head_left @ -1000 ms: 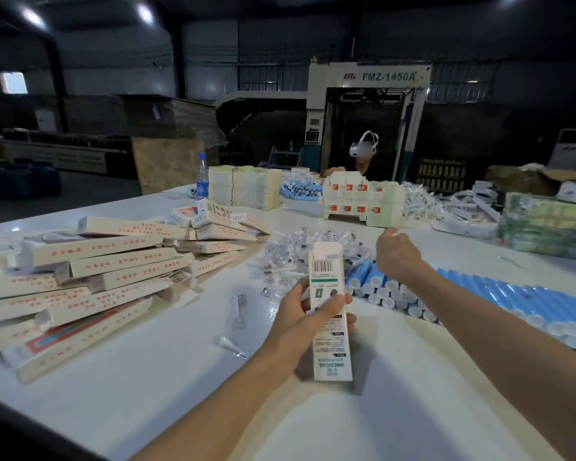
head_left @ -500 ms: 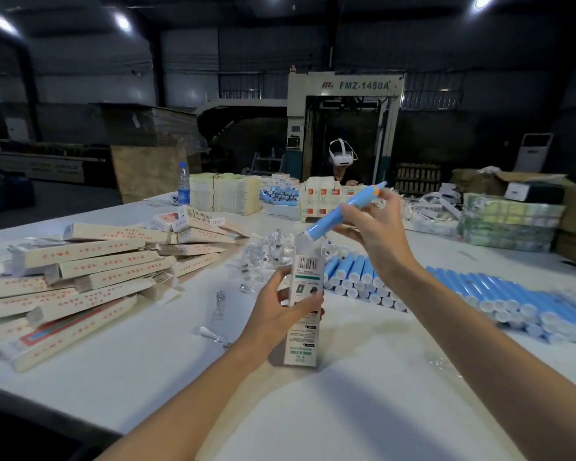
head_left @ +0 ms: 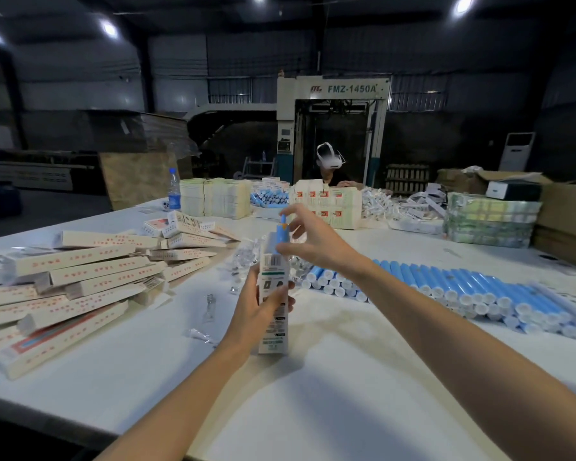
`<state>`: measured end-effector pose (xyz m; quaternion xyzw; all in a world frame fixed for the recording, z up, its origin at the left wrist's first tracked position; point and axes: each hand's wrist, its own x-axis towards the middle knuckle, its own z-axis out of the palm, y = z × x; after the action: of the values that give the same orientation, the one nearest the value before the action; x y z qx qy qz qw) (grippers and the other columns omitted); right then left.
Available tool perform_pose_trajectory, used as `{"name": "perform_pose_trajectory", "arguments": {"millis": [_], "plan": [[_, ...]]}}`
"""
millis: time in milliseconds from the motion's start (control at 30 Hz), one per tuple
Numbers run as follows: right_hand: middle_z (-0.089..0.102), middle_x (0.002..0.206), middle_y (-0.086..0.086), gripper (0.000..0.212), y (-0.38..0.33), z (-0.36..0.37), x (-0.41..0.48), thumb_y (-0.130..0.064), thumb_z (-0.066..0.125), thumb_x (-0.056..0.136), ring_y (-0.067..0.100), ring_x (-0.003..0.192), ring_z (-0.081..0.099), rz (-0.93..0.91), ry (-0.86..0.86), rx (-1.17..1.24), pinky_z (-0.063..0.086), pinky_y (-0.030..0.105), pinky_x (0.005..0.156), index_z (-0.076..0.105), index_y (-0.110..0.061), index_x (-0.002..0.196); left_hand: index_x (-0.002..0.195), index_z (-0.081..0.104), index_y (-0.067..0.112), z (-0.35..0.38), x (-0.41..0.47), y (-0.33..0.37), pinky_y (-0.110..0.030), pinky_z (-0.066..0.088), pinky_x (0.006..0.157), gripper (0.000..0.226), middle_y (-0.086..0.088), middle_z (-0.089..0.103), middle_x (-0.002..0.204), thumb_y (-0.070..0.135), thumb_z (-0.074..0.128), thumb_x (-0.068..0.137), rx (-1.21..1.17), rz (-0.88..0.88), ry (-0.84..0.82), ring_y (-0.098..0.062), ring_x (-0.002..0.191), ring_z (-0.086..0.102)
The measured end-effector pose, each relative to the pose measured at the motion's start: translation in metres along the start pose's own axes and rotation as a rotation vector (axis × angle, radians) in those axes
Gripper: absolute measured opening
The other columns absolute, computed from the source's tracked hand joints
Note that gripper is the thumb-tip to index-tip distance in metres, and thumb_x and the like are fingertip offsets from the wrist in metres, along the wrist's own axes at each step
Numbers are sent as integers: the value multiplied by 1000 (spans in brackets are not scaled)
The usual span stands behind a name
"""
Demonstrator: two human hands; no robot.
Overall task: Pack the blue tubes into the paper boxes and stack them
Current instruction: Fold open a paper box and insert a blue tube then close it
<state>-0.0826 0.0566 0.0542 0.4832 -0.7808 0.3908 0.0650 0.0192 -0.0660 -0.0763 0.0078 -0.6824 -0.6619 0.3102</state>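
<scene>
left hand [head_left: 258, 316] grips upright paper box [head_left: 272, 294] on table [head_left: 313, 394]. right hand [head_left: 316, 241] pinches blue tube [head_left: 281, 237], lower part inside box top.

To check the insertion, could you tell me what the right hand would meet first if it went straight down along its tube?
Probably the open top of the paper box, which the left hand holds upright; the right hand pinches the blue tube just above it, though depth is unclear.
</scene>
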Motion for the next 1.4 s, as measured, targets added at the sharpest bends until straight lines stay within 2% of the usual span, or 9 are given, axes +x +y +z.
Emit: {"name": "perform_pose_trajectory", "arguments": {"millis": [200,300,400,567,667,800,1067,1233,1400], "plan": [[52,137,0,41,30,37,-13,-34,47,111,14,123,53,-88,66,-86,46,32,101,51,-25,150,139,47,35,-6,2,-4,-31,61,76,36,2,78,108,26,63,108,71,22,120,-20,90,79],[59,133,6,35,64,44,-14,-17,44,111,21,115,61,46,154,-87,54,40,98,55,-15,145,145,42,32,-8,5,-8,-37,62,79,42,4,76,116,26,62,109,108,23,178,-12,90,78],[61,140,8,42,103,57,-16,0,43,105,27,126,58,91,-37,-319,50,41,102,57,-14,143,145,42,36,-11,6,-11,-39,61,80,43,10,74,119,30,62,108,125,32,212,-8,91,77],[59,140,4,40,136,87,-13,-5,55,102,25,128,56,-106,-279,-584,49,41,103,61,-17,140,141,43,34,-13,10,-13,-35,58,83,42,11,75,120,29,66,106,111,6,199,-7,95,77],[63,121,5,26,141,98,-8,-13,55,103,27,111,60,-251,-268,-725,53,43,84,68,-14,126,136,46,36,-12,10,-12,-36,60,86,38,9,76,120,29,68,105,94,-14,174,-9,98,77],[64,125,4,28,142,101,-10,-14,60,100,24,113,59,-370,-222,-796,55,41,91,66,-13,127,133,54,33,-8,8,-12,-44,64,91,36,1,77,122,27,72,103,34,-52,109,-21,105,78],[64,89,-2,7,113,46,-50,-17,59,104,22,82,60,76,307,-215,54,41,73,56,-19,98,141,56,18,8,-1,-3,-46,64,90,54,-9,77,125,27,78,93,-179,-98,-138,-37,108,77],[77,93,1,38,72,-26,-66,-12,66,101,12,89,72,76,631,352,55,20,78,47,-25,131,135,62,20,32,2,10,-30,65,79,42,-2,80,119,21,79,96,-80,-144,-242,-28,103,80],[79,97,0,33,32,-78,-71,-5,67,97,15,93,76,-75,669,536,58,23,80,55,-21,122,126,67,23,70,6,21,-39,66,85,49,-5,80,112,32,90,84,-27,-158,-267,-27,94,81]]}}
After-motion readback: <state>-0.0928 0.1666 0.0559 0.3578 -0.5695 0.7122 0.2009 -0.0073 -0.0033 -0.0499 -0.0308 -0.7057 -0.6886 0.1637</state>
